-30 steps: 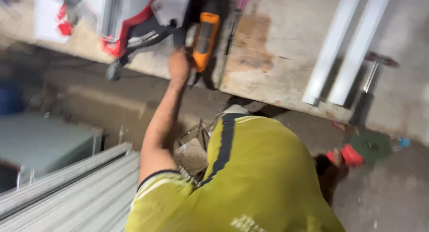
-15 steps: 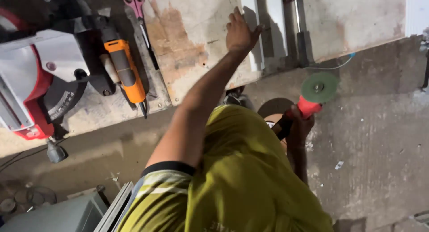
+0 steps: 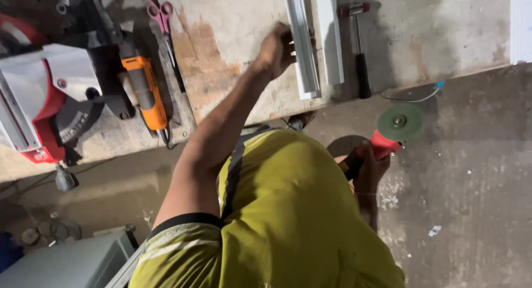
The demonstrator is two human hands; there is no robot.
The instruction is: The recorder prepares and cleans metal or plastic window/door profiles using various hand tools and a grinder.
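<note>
Left hand [image 3: 275,49]: I see it gripping the white profile [image 3: 302,44], upper centre, on the counter [image 3: 233,38].
Right hand [image 3: 370,169]: I see it holding the angle grinder [image 3: 390,130], right of centre.

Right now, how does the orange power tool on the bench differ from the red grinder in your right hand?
The orange power tool lies untouched on the workbench beside the mitre saw; the red grinder is gripped by the right hand down over the concrete floor. The grinder shows a green disc at its head; the orange tool shows no disc. The left hand is on a white profile, nearer the orange tool. Both are handheld, corded-looking tools.
</note>
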